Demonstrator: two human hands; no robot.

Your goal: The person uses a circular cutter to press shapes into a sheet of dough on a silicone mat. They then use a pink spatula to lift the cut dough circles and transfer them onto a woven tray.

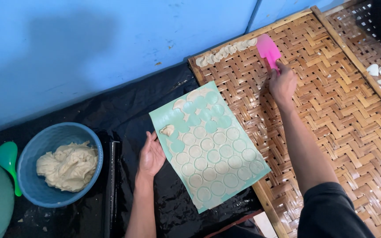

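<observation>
Nearest, the left hand (151, 156) lies flat with loose fingers at the edge of the green sheet (212, 147) of dough rounds, whose long side runs diagonally from near right to far left, half on the black plastic (111, 110) and half on the woven tray (340, 110). Farther off, the right hand (282, 83) is closed around the handle of the pink scraper (268, 48), blade pointing away toward a row of dough discs (225, 50) by the blue wall (111, 39).
</observation>
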